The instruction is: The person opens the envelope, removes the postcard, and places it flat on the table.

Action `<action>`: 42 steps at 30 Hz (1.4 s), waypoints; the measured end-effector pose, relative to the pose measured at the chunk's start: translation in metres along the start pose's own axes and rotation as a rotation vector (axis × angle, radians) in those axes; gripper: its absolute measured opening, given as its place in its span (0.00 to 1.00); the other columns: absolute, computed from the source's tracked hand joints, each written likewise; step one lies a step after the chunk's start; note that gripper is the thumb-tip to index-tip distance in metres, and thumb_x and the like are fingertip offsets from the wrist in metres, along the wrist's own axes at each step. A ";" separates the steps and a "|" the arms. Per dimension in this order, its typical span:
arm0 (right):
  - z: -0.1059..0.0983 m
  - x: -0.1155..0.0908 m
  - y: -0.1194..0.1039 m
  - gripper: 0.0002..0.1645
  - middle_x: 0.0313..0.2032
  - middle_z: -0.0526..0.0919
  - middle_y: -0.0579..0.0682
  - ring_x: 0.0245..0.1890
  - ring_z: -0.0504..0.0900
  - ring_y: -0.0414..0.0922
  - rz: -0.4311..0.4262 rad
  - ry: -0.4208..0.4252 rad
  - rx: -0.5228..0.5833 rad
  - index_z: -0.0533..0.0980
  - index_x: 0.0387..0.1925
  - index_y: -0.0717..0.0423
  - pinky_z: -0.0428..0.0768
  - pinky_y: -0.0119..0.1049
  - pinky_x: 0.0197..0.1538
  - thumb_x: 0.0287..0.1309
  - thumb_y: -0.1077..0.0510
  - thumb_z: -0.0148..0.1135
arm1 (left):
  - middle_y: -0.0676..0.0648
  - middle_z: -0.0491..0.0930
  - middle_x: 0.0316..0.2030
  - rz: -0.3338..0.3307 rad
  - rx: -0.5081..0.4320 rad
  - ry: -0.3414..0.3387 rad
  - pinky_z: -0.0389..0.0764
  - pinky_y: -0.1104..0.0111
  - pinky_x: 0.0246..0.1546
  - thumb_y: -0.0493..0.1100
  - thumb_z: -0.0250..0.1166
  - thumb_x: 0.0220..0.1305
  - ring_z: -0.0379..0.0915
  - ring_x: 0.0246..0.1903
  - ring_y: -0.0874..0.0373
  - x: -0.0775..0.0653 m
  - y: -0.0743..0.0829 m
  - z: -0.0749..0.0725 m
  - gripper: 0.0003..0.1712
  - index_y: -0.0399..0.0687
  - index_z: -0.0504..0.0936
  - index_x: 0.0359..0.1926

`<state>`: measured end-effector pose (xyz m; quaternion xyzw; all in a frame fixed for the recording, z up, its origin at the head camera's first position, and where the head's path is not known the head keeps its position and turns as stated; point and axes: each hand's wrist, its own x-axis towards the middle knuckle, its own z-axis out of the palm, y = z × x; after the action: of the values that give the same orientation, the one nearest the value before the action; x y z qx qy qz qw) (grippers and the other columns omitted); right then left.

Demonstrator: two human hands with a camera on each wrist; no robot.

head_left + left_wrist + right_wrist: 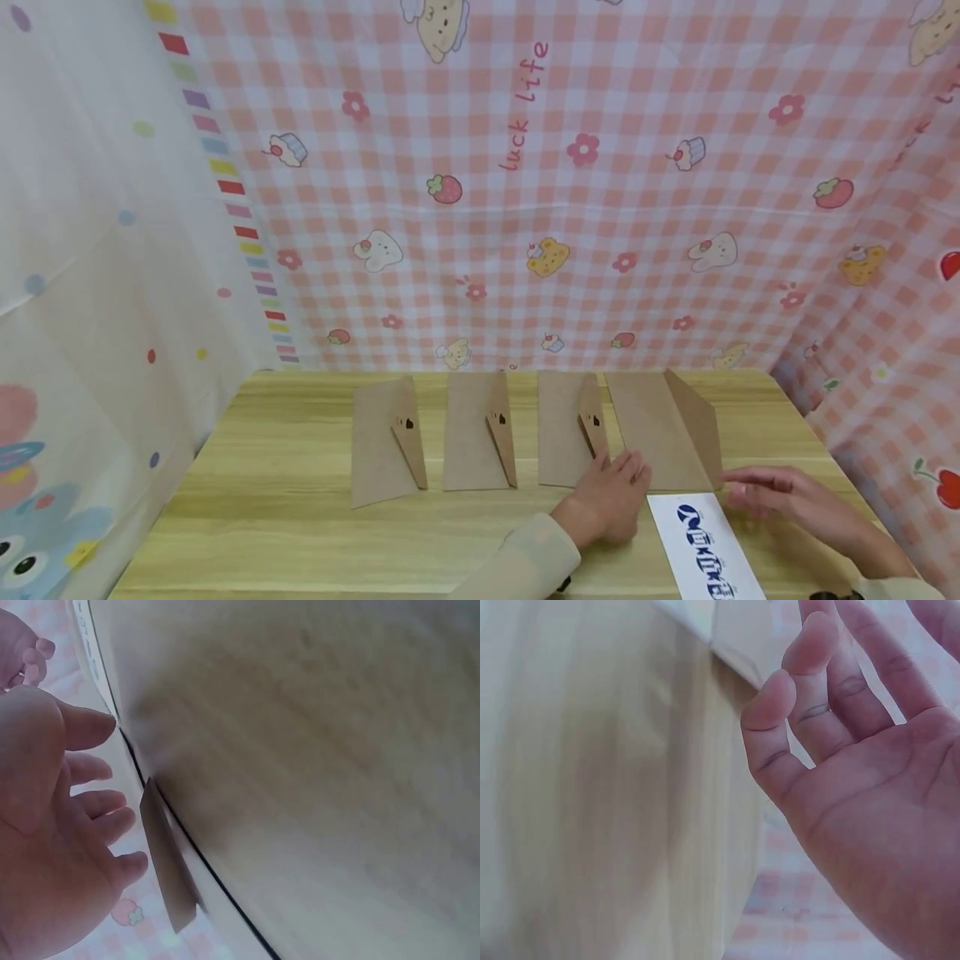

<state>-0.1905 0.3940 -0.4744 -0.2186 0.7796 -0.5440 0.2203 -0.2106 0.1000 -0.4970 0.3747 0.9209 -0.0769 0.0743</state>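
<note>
A brown kraft-paper envelope [656, 429] lies at the right end of a row, its flap [697, 417] spread out to the right. Just below it is a white card [705, 546] with dark blue printing. My left hand [611, 496] rests at that envelope's lower left corner, fingers loosely bent; the left wrist view shows no object in its grasp. By the lower right corner is my right hand [787, 504], its fingertips close to the flap; whether they touch it I cannot tell. In the right wrist view its palm holds nothing.
Three similar envelopes stand in the row to the left: one beside my left hand [562, 429], a middle one [472, 433] and a far-left one [378, 442]. Their narrow flaps bear small dark heart prints. The wooden table [300, 550] ends at a pink checked cloth [480, 225].
</note>
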 end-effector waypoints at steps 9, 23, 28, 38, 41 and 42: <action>0.013 0.022 -0.015 0.25 0.53 0.84 0.45 0.51 0.82 0.33 0.098 0.016 0.009 0.68 0.65 0.72 0.81 0.30 0.51 0.76 0.59 0.47 | 0.54 0.48 0.78 0.011 0.005 0.082 0.47 0.61 0.75 0.55 0.42 0.77 0.42 0.77 0.59 -0.008 -0.013 -0.001 0.33 0.59 0.51 0.79; 0.034 0.061 -0.024 0.25 0.57 0.77 0.69 0.53 0.81 0.38 0.072 0.069 -0.083 0.71 0.64 0.67 0.80 0.32 0.52 0.74 0.55 0.51 | 0.48 0.52 0.77 0.008 -0.076 0.177 0.52 0.58 0.74 0.54 0.49 0.75 0.46 0.76 0.55 -0.029 -0.037 -0.002 0.33 0.57 0.56 0.77; 0.038 0.075 -0.026 0.26 0.59 0.76 0.66 0.56 0.79 0.45 0.124 0.110 -0.069 0.72 0.65 0.60 0.80 0.35 0.52 0.73 0.51 0.53 | 0.46 0.55 0.76 0.008 -0.069 0.214 0.55 0.57 0.74 0.53 0.50 0.75 0.48 0.76 0.54 -0.038 -0.045 -0.002 0.32 0.54 0.59 0.76; 0.051 0.102 -0.025 0.26 0.53 0.79 0.67 0.49 0.80 0.48 0.041 0.183 -0.119 0.71 0.63 0.66 0.80 0.34 0.47 0.71 0.53 0.55 | 0.45 0.56 0.76 -0.037 -0.108 0.189 0.54 0.55 0.74 0.55 0.48 0.77 0.49 0.76 0.52 -0.053 -0.062 0.004 0.33 0.49 0.58 0.76; 0.056 0.110 -0.023 0.27 0.45 0.80 0.65 0.39 0.78 0.46 0.051 0.196 -0.087 0.70 0.63 0.68 0.80 0.36 0.41 0.71 0.54 0.56 | 0.44 0.56 0.76 -0.054 -0.130 0.174 0.53 0.54 0.74 0.55 0.47 0.77 0.49 0.76 0.52 -0.058 -0.066 0.005 0.34 0.48 0.58 0.76; 0.057 0.113 -0.022 0.27 0.43 0.79 0.64 0.36 0.77 0.45 0.058 0.195 -0.059 0.69 0.63 0.69 0.79 0.36 0.39 0.70 0.55 0.57 | 0.44 0.56 0.76 -0.058 -0.139 0.167 0.52 0.55 0.74 0.56 0.47 0.77 0.48 0.76 0.52 -0.059 -0.067 0.006 0.34 0.48 0.58 0.76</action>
<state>-0.2459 0.2786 -0.4831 -0.1484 0.8191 -0.5328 0.1522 -0.2153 0.0116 -0.4857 0.3471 0.9374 0.0164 0.0207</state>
